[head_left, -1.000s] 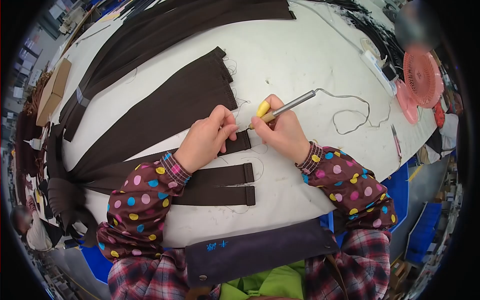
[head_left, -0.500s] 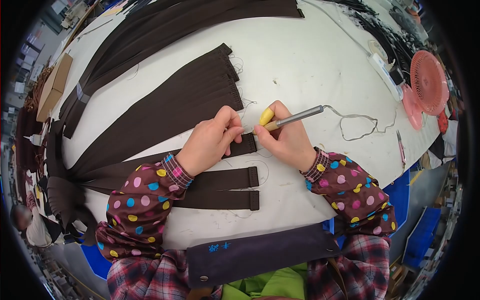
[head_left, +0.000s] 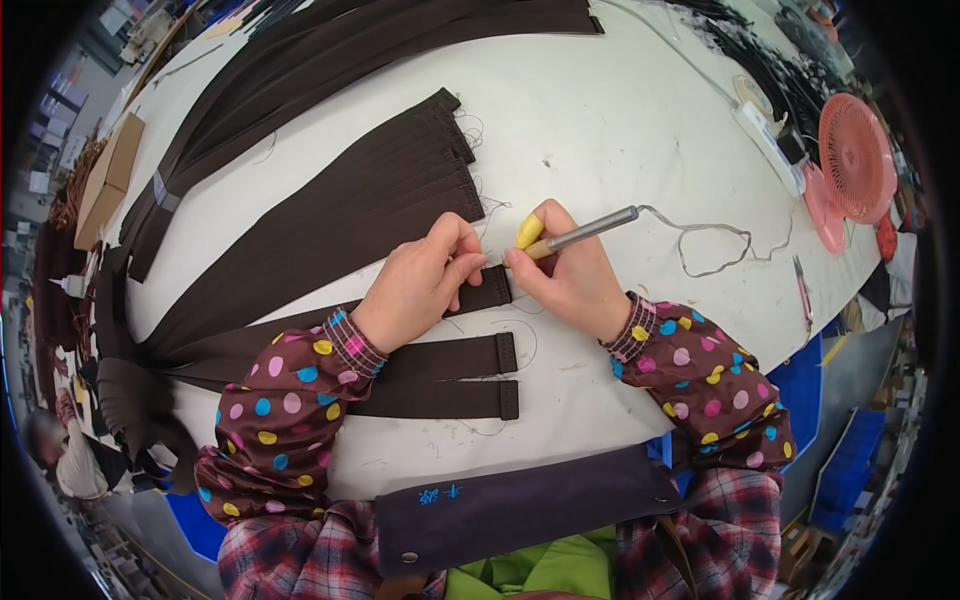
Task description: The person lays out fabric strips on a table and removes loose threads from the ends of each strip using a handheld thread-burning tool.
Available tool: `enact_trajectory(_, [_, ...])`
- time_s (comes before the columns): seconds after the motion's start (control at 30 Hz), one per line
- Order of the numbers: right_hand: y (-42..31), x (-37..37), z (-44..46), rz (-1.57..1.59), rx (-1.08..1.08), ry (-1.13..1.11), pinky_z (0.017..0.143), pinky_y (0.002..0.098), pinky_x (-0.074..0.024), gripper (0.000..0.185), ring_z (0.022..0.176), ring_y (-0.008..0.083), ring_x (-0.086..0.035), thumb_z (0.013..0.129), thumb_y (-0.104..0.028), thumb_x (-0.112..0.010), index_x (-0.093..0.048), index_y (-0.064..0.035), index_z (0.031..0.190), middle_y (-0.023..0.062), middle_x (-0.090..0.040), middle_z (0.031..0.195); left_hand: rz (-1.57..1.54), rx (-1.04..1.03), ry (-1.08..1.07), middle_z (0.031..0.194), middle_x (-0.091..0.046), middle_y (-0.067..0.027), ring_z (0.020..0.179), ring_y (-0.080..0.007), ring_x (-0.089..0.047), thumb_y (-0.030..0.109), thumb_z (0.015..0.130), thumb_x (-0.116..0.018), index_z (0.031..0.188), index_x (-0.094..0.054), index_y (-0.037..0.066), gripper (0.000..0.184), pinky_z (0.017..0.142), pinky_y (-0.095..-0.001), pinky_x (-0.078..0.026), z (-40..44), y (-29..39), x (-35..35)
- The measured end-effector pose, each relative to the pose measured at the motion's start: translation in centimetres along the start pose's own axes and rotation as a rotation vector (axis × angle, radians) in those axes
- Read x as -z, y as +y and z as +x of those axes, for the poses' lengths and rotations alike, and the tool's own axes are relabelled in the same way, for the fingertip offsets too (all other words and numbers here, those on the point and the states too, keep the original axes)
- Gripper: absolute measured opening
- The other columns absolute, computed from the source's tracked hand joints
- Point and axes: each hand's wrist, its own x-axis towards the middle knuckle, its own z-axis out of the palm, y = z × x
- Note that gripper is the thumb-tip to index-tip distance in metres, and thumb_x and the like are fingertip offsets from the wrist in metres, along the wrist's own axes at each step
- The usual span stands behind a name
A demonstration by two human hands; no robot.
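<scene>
One corded pen-shaped tool [head_left: 597, 226] is gripped by the right hand [head_left: 572, 278] beside the pinched-together left hand [head_left: 412, 278], so the brown strap end [head_left: 489, 288] could be marred by a slip

on our white table [head_left: 620, 130] we see dark brown fabric strips [head_left: 330, 215] fanned toward the middle, with a longer brown bundle [head_left: 350, 55] beyond. at right, we find a looped grey cord [head_left: 700, 276], a white power strip [head_left: 766, 145], a pink fan [head_left: 855, 160] and, near the edge, a slim pointed tool [head_left: 803, 290].

Pink fan [head_left: 856, 158] nr wht pwr strip [head_left: 766, 149] at R, cardbd box [head_left: 108, 182] at far L.
</scene>
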Motion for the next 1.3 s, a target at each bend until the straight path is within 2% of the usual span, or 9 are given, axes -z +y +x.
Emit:
enact_trajectory(0.2, [-0.2, 0.1, 0.0, 0.013, -0.021, 0.008, 0.048, 0.0277, -0.0396, 0.023, 0.052, 0.0132, -0.052, 0.083, -0.012, -0.063, -0.042, -0.0034, 0.086, 0.0061, -0.054, 0.062, -0.021, 0.035, 0.012, 0.072, -0.061, -0.0055, 0.05, -0.0126, -0.058, 0.014, 0.094, -0.055, 0.091, -0.045, 0.004, 0.014, 0.046, -0.0268, -0.045, -0.1, 0.4, 0.0])
enact_trajectory(0.3, [0.1, 0.1, 0.0, 0.102, -0.027, 0.031, 0.048, 0.0277, -0.0392, 0.022, 0.052, 0.0118, -0.052, 0.084, -0.012, -0.063, -0.043, -0.0035, 0.085, 0.0053, -0.054, 0.061, 0.035, 0.071, 0.024, 0.076, -0.062, -0.0083, 0.056, -0.0177, -0.06, 0.013, 0.09, -0.059, 0.091, -0.046, 0.004, 0.016, 0.051, -0.0299, -0.047, -0.4, 1.0, 0.2])
enact_trajectory(0.37, [0.7, -0.1, -0.2, 0.149, -0.003, 0.061, 0.048, 0.0277, -0.0388, 0.022, 0.052, 0.0109, -0.051, 0.084, -0.012, -0.063, -0.043, -0.0036, 0.085, 0.0048, -0.053, 0.061, 0.226, -0.153, 0.077, 0.083, -0.063, -0.0107, 0.077, -0.0295, -0.063, 0.016, 0.084, -0.067, 0.098, -0.051, 0.004, 0.024, 0.066, -0.0357, -0.05, -0.5, -0.2, 0.0])
enact_trajectory(0.43, [0.4, 0.5, -0.4, 0.134, -0.051, 0.004, 0.05, 0.0198, -0.0371, 0.019, 0.059, 0.0017, -0.045, 0.087, -0.009, -0.062, -0.043, -0.0048, 0.087, -0.0016, -0.05, 0.07, 0.374, -0.165, 0.019, 0.086, -0.064, -0.0088, 0.08, -0.028, -0.064, 0.02, 0.083, -0.069, 0.1, -0.056, 0.006, 0.026, 0.068, -0.036, -0.05, -0.6, 0.5, 0.2])
enact_trajectory(0.63, [0.5, 0.5, -0.6, 0.152, -0.016, 0.015, 0.049, 0.0209, -0.0378, 0.02, 0.058, 0.003, -0.047, 0.087, -0.009, -0.062, -0.042, -0.0048, 0.087, -0.0013, -0.049, 0.068, 0.377, -0.078, -0.177, 0.085, -0.064, -0.0049, 0.075, -0.0208, -0.063, 0.024, 0.08, -0.071, 0.089, -0.065, 0.007, 0.02, 0.066, -0.0314, -0.049, 1.3, 0.5, 1.5])
enact_trajectory(0.77, [0.3, 0.7, -0.8, 0.12, -0.005, 0.03, 0.049, 0.0209, -0.0379, 0.02, 0.057, 0.003, -0.047, 0.087, -0.009, -0.061, -0.042, -0.0046, 0.087, -0.001, -0.049, 0.068, 0.346, -0.171, -0.098, 0.08, -0.06, -0.005, 0.066, -0.013, -0.057, 0.013, 0.081, -0.07, 0.087, -0.063, 0.003, 0.013, 0.06, -0.0267, -0.046, 0.9, 0.1, 1.2])
enact_trajectory(0.9, [0.5, 0.5, -0.7, 0.144, 0.018, 0.045, 0.05, 0.0306, -0.0415, 0.025, 0.053, 0.0164, -0.054, 0.085, -0.016, -0.063, -0.041, -0.0033, 0.088, 0.0076, -0.055, 0.063, 0.449, -0.278, 0.056, 0.082, -0.059, -0.0072, 0.069, -0.0224, -0.06, 0.013, 0.082, -0.067, 0.087, -0.06, 0.006, 0.012, 0.061, -0.0306, -0.048, 0.2, -0.1, 0.2])
enact_trajectory(1.1, [0.4, 0.4, -0.6, 0.159, 0.006, 0.055, 0.049, 0.0259, -0.0398, 0.023, 0.053, 0.0093, -0.05, 0.084, -0.012, -0.063, -0.042, -0.0031, 0.086, 0.0043, -0.053, 0.063, 0.673, -0.438, 0.238, 0.082, -0.059, -0.007, 0.069, -0.0286, -0.061, 0.011, 0.081, -0.067, 0.088, -0.052, 0.007, 0.017, 0.058, -0.0351, -0.049, -0.7, -1.1, -1.1])
enact_trajectory(1.3, [0.3, -0.1, -0.3, 0.191, 0.004, 0.027, 0.048, 0.023, -0.0379, 0.021, 0.053, 0.0064, -0.048, 0.084, -0.008, -0.063, -0.043, -0.0037, 0.087, 0.0019, -0.053, 0.064, 0.235, -0.288, 0.168, 0.085, -0.066, -0.0052, 0.065, -0.0147, -0.061, 0.003, 0.083, -0.066, 0.089, -0.05, 0.002, 0.017, 0.057, -0.0266, -0.049, -0.1, -2.0, -0.6])
